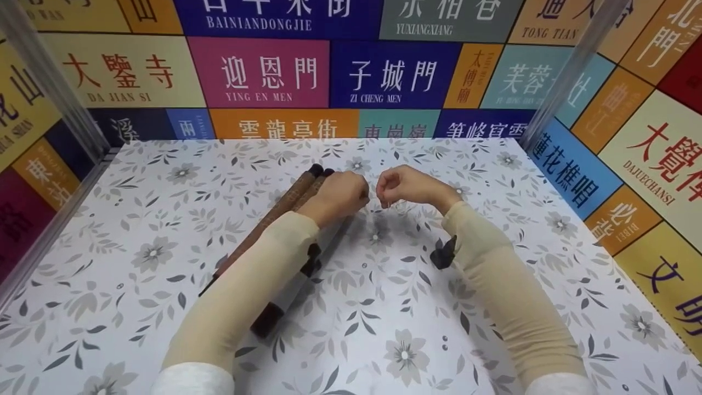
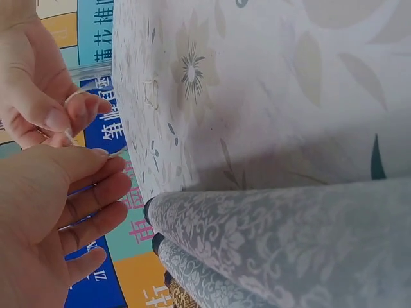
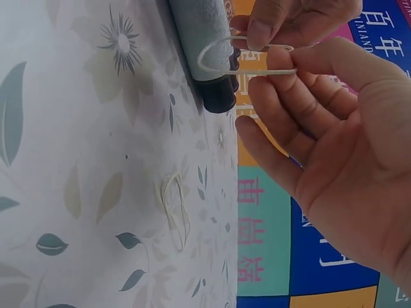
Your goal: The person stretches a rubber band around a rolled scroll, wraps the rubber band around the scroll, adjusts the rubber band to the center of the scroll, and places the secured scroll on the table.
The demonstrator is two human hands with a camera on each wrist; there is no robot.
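A thin cream loop, like a rubber band (image 3: 250, 72), is stretched between both hands over the table. My left hand (image 1: 337, 195) pinches one part of it between thumb and fingers, above the far ends of the rolled scrolls. Close by on the right, my right hand (image 1: 411, 185) grips the other part with thumb and forefinger, its remaining fingers loosely bent. Brown scrolls (image 1: 258, 233) lie slantwise beneath the left forearm. Beside them is a pale grey patterned scroll (image 2: 289, 237) with a black end knob (image 3: 218, 96); the forearm covers part of it in the head view.
More cream bands (image 3: 168, 212) lie in a loose heap on the flowered tablecloth (image 1: 378, 329), below the right hand. Panels with large characters (image 1: 260, 71) stand behind and at both sides. Clear posts (image 1: 565, 77) mark the far corners.
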